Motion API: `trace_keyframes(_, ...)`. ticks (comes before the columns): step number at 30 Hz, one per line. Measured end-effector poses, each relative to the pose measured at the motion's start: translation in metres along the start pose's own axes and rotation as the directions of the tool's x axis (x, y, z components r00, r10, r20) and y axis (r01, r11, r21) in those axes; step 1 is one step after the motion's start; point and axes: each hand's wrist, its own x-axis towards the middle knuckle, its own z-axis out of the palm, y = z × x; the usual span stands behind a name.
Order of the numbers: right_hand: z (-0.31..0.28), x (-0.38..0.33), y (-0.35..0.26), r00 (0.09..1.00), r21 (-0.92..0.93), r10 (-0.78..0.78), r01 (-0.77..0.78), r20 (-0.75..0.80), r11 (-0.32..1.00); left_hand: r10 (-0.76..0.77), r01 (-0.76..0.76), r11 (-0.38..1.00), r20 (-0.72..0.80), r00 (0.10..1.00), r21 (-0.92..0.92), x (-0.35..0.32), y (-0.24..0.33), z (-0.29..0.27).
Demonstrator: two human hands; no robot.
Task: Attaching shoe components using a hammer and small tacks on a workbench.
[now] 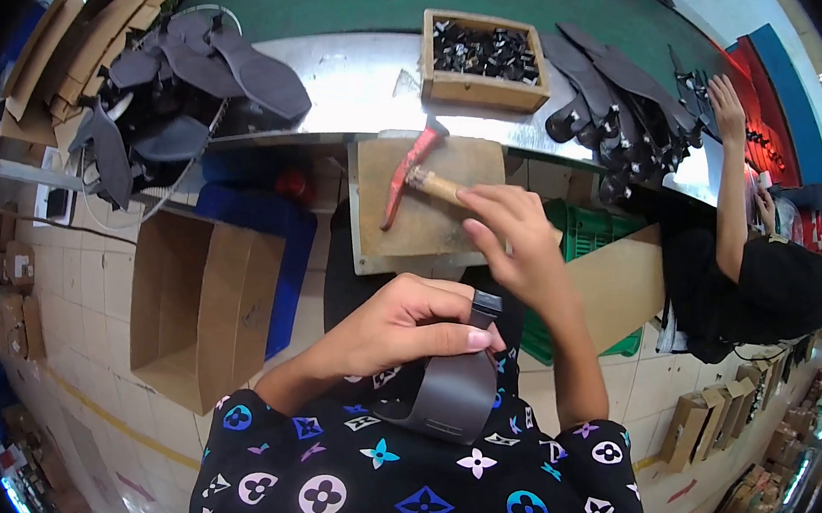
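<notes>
My left hand [394, 329]: closed around a grey shoe insole [452, 394].
My right hand [512, 237]: gripping the wooden handle of a red hammer [409, 169] on the wooden board [429, 224].

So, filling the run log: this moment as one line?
left hand: holds grey insole | right hand: grips hammer handle | hammer head: on wooden board
</notes>
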Motion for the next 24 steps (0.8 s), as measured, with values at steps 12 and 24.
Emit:
trace_keyframes(12, -0.041, -0.011, -0.055, 0.972, 0.831, -0.149, -0.069, 0.18, 0.553, 0.084, -0.088, 0.996, 0.161, 0.983, 0.02, -0.016, 0.003, 0.011)
trace_keyframes(24, -0.029, -0.035, -0.063, 0.991, 0.624, 0.137, -0.112, 0.008, 0.773, 0.166, -0.172, 0.929, 0.048, 0.985, 0.329, 0.002, -0.01, 0.013)
